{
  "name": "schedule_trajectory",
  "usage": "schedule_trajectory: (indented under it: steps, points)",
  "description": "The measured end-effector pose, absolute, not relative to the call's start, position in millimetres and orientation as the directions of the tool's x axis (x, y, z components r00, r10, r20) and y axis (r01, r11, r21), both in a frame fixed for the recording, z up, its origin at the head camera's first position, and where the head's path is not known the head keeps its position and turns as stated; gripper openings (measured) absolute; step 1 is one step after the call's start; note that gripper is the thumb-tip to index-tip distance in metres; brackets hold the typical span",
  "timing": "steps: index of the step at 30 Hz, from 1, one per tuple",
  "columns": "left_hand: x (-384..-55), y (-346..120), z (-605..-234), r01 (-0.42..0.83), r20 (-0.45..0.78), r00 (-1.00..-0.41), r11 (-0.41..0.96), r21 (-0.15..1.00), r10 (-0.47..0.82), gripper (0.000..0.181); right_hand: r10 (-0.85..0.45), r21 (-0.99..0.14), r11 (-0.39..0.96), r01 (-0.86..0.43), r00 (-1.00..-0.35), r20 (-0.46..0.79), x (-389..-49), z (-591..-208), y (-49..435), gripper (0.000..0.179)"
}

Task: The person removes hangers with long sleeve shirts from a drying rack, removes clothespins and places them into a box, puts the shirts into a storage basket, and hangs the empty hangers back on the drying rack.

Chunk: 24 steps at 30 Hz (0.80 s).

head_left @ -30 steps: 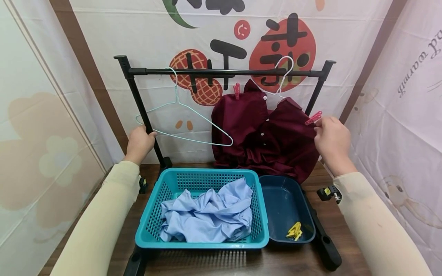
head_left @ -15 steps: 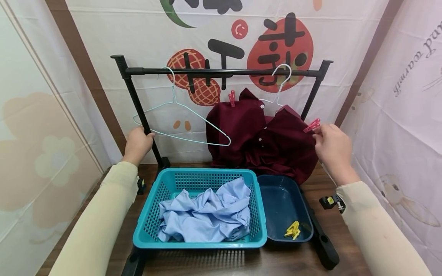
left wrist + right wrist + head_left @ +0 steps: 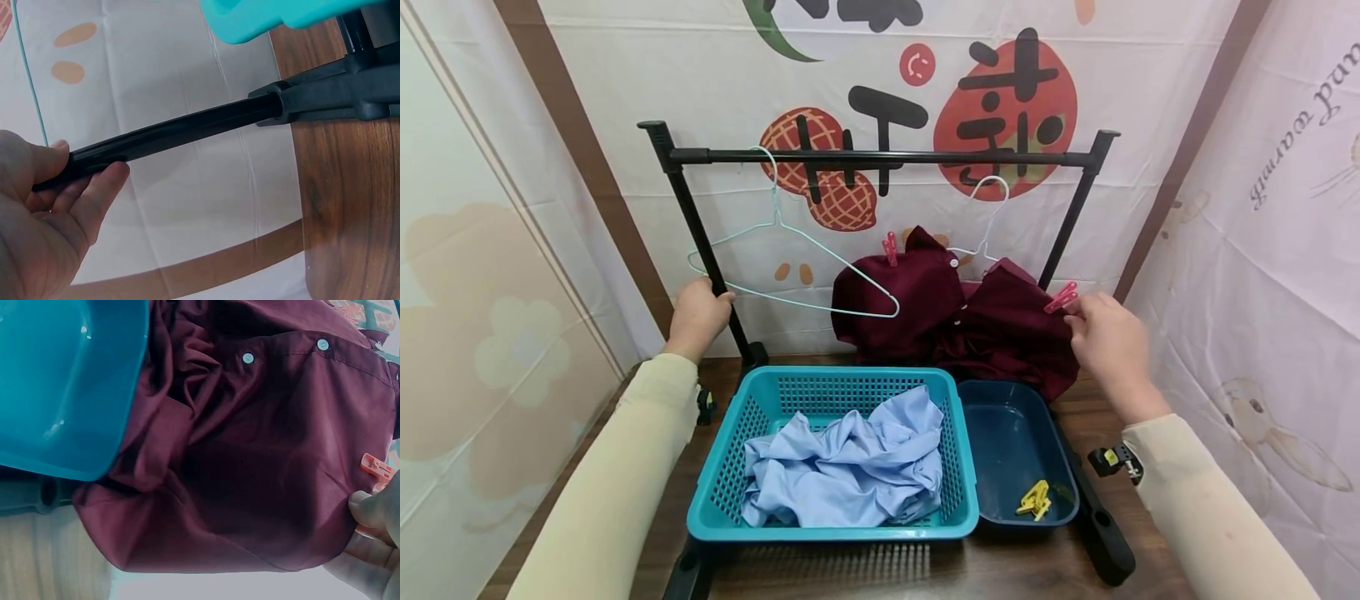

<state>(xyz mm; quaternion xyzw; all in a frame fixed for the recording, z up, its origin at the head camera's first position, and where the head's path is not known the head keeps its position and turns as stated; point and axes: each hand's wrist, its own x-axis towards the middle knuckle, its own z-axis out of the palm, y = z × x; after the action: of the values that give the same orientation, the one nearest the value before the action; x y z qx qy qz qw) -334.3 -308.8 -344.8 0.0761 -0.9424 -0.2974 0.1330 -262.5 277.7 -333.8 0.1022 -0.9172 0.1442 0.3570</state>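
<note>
In the head view my left hand (image 3: 700,315) grips the left post (image 3: 175,134) of a black clothes rack, thumb and fingers round it. My right hand (image 3: 1111,350) pinches the shoulder of a maroon buttoned shirt (image 3: 898,296), just beside a pink clothespin (image 3: 1062,297). A second pink clothespin (image 3: 890,248) sits on the shirt's other shoulder. From the collar rises the hook of a white hanger (image 3: 992,218), lower than the rack's bar (image 3: 880,157) and apart from it. The shirt's lower part lies bunched behind the basins.
A pale green hanger (image 3: 778,225) hangs on the bar at left, close to my left hand. In front stands a teal basket (image 3: 831,533) holding a light blue cloth (image 3: 850,467). Right of it, a dark blue basin (image 3: 1007,425) holds yellow clothespins (image 3: 1035,500).
My right hand has moved down and slightly left with the shirt and its white hanger. The hook has dropped from above the bar to below it. My left hand stays on the post.
</note>
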Motion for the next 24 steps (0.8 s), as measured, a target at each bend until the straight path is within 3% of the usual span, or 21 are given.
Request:
schedule_trajectory:
  steps: [24]
  points:
    - [-335, -309, -349, -0.066, 0.198, -0.956, 0.814, 0.578, -0.218, 0.04, -0.224, -0.126, 0.907, -0.401, -0.715, 0.662, -246, -386, 267, 0.005]
